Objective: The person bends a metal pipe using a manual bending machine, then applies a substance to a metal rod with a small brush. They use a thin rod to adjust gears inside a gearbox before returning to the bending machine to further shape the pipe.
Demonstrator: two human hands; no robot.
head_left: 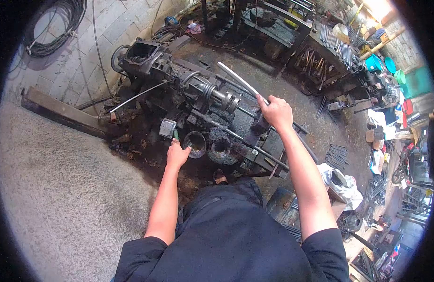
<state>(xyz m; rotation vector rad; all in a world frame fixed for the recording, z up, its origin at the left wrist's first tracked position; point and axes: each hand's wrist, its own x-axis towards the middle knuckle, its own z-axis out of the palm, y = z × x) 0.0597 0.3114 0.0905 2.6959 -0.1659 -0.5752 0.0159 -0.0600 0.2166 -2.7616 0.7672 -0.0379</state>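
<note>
My right hand [277,112] is closed around a long, pale metal rod [238,79] that slants up and left above the machine. My left hand [176,154] is at a short green handle [176,135], its fingers curled onto the near end and its thumb out to the side. Just beyond the handle is a small grey metal box [167,128]; whether the two are joined cannot be made out. Between my hands stands a dark, greasy lathe-like machine [198,87] with a round metal chuck [228,100] and long bars running toward the lower right.
Two round, dark bowl-like parts, one a dish [195,144], sit below the machine. A thin rod [137,97] sticks out at its left. Bundled metal rods [337,156] lie on the floor at right, near a white sack [346,188]. A cable coil [55,26] hangs on the wall.
</note>
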